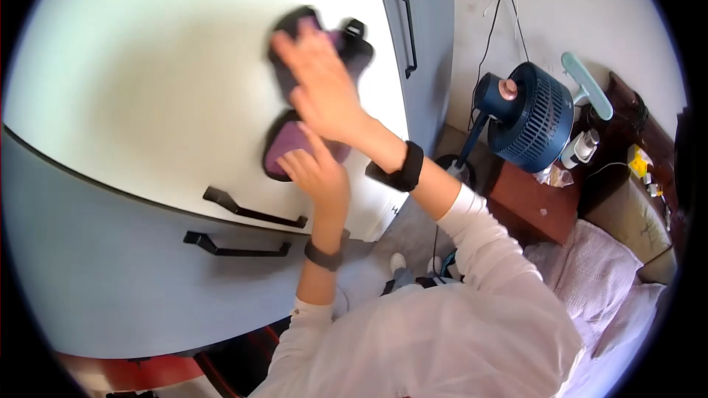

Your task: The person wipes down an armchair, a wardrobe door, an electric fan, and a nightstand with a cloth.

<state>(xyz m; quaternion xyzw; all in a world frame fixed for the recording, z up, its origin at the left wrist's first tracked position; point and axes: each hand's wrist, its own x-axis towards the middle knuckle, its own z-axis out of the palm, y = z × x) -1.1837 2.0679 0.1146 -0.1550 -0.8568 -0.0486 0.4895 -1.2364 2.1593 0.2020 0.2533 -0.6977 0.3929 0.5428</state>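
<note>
A black item with several rounded lobes and purple panels (pixel 282 140) lies against a white cabinet front (pixel 169 110); its exact kind I cannot make out. A small black clip-like part (pixel 355 28) sticks out at its upper right. My right hand (pixel 324 88) is spread over the upper lobes, blurred by motion, and covers much of the item. Just below it, my left hand (pixel 318 177) rests its outstretched fingers on the lower purple panel. The two hands are close together, and the left fingertips lie near the right palm. Both wrists wear dark bands.
Black handles (pixel 254 210) are fixed along the cabinet's lower edge, and a grey door with a black handle (pixel 404 28) stands at the right. A dark blue fan (pixel 535 118) sits beside a brown wooden cabinet (pixel 532 199). Cables (pixel 495 29) hang on the wall. Pillows (pixel 601 265) lie lower right.
</note>
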